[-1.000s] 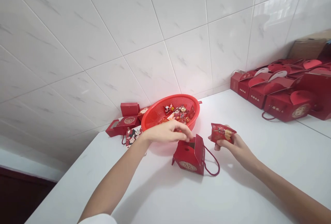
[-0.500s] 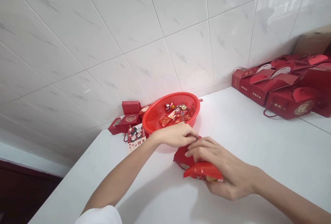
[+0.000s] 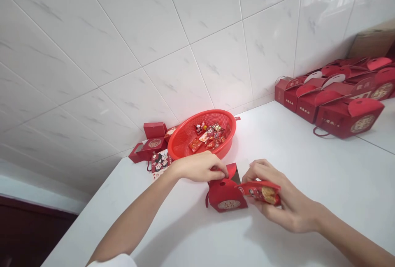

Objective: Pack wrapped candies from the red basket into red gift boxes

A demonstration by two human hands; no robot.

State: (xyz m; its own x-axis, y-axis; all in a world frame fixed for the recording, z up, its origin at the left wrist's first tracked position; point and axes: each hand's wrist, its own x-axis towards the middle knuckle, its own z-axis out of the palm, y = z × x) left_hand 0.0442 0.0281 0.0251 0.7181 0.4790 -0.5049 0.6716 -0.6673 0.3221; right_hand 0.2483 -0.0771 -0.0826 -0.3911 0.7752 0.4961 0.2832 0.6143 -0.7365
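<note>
A small red paper gift box [image 3: 227, 195] with a gold round emblem stands on the white tabletop, its top flaps raised and partly open on the right side. My left hand [image 3: 200, 167] grips the box at its back flap, fingers curled over the top edge. Just right of the box, my right hand [image 3: 286, 201] pinches a red snack packet [image 3: 262, 193] with a picture of golden food on it. The packet's left end is beside the box opening. Behind the box, a red plastic basket [image 3: 182, 137] holds several small wrapped sweets [image 3: 212, 135].
Several red gift boxes [image 3: 348, 117] stand in rows at the right, by a cardboard carton [image 3: 370, 47]. Left of the basket lie more red boxes [image 3: 152, 145] and a printed panda-patterned box [image 3: 160, 162]. A white tiled wall [image 3: 173, 77] rises behind the table.
My right hand has moved right, off the box, carrying the snack packet with it. The gift box shows more fully, turned with its emblem forward. My left hand stays at its top.
</note>
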